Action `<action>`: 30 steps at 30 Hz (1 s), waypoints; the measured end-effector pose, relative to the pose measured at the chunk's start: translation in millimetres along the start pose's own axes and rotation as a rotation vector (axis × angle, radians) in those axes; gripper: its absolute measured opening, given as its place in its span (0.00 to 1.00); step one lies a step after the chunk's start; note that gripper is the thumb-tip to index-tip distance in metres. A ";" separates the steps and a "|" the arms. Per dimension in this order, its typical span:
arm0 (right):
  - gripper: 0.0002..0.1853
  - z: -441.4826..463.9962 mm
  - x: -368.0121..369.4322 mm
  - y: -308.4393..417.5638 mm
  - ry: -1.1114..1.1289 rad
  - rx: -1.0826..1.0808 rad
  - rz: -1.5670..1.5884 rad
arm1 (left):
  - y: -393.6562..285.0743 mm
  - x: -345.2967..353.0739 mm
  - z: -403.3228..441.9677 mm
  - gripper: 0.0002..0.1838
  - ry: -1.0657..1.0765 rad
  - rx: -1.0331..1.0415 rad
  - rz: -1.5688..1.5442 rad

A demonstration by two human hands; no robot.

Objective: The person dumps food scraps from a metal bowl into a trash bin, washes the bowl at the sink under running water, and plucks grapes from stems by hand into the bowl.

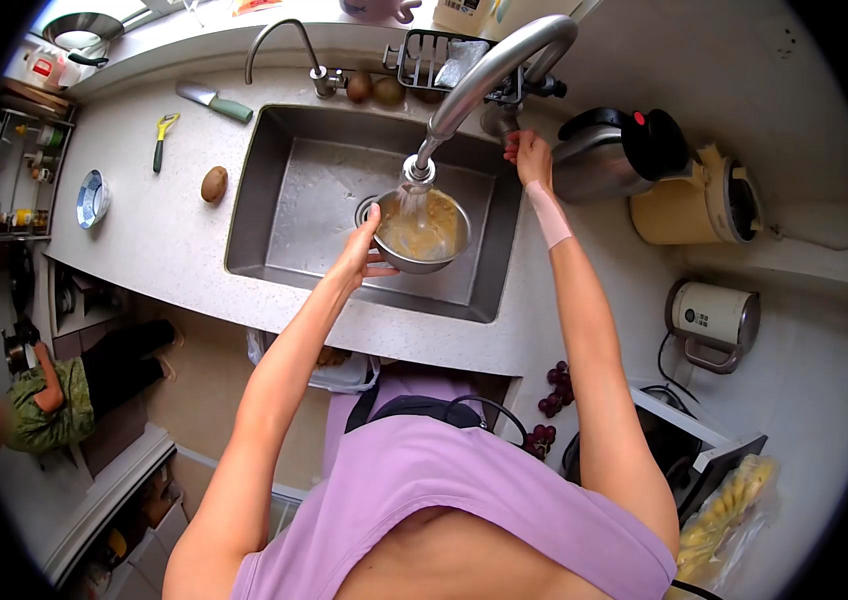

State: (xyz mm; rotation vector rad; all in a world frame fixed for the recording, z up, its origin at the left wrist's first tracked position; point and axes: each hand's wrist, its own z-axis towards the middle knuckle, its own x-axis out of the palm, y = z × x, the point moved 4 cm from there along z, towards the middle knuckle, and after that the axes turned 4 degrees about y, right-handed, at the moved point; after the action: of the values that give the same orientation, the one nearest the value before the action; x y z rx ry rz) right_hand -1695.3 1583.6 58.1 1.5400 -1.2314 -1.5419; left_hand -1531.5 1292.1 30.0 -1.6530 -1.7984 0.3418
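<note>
My left hand [362, 248] grips the left side of a metal bowl [422, 266] over the sink [294, 225], thumb at the rim and fingers beneath. Water runs from the large curved faucet [474, 88] into the bowl, which holds cloudy yellowish-brown liquid. At the sink's back right corner, my right hand [532, 155] has its fingers closed on the faucet handle [500, 122], which they partly hide. Left of the sink lie a brown potato-like item [214, 184], a yellow-and-green peeler [163, 143] and a knife [214, 101] with a green handle.
A blue-patterned bowl [93, 198] stands on the left counter. Behind the sink are a thin tap [284, 30], round brown items [374, 90] and a black rack [434, 60]. Kettles [604, 155] crowd the right; grapes [556, 390] lie below. Another person [54, 400] is at lower left.
</note>
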 end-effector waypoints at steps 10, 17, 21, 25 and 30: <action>0.27 -26.6 -2.5 -6.1 0.050 0.165 0.287 | -8.1 -10.9 -18.5 0.50 -0.044 0.037 0.060; 0.25 -116.8 -21.8 -48.6 0.061 0.236 0.399 | -17.7 -31.9 -30.0 0.46 -0.177 0.148 0.004; 0.24 -162.5 -39.1 -66.6 0.030 0.302 0.392 | -19.6 -33.8 -38.2 0.46 -0.224 0.179 -0.044; 0.24 -192.3 -50.5 -74.7 -0.020 0.339 0.413 | -14.9 -30.6 -46.3 0.46 -0.232 0.156 -0.031; 0.24 -214.6 -56.9 -78.6 -0.058 0.345 0.436 | 1.0 -12.9 -40.3 0.48 -0.134 0.095 0.001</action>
State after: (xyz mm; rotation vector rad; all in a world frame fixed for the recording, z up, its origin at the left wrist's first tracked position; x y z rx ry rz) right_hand -1464.9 1625.8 34.0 1.3115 -1.8008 -1.1376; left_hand -1506.0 1270.2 55.8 -1.5982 -1.8488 0.5410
